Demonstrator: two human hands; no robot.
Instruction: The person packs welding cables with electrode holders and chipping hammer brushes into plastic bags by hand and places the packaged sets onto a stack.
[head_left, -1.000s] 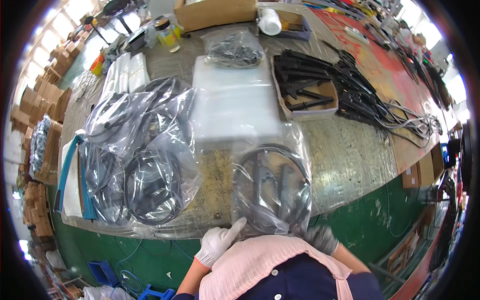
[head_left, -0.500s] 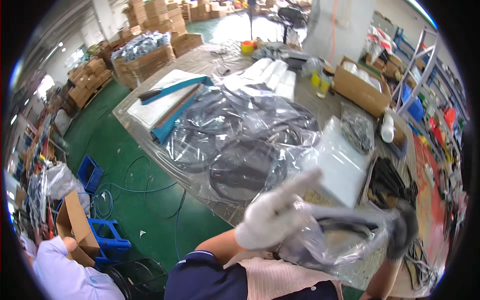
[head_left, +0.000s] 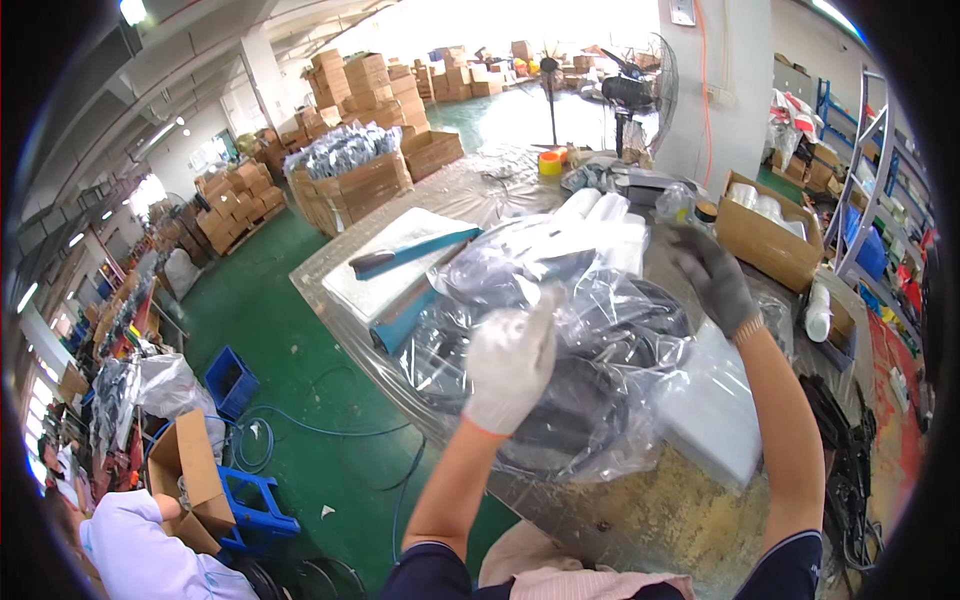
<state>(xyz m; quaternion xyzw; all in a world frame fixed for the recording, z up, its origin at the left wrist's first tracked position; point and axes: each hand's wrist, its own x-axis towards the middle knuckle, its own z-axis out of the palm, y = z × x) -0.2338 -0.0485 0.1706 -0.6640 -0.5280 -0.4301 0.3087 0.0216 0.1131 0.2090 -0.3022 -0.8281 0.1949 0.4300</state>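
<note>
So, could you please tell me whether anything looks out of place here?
Only minor things: a white scrap lies on the green floor like litter, and a blue hose trails loosely across it, perhaps a trip hazard.

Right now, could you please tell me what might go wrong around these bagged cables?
The bagged cables lie heaped close to the near edge of the table, so one bag might slip off if the left hand, at the pile, nudges it. The blue hose trailing over the green floor beside the table could trip someone.
</note>
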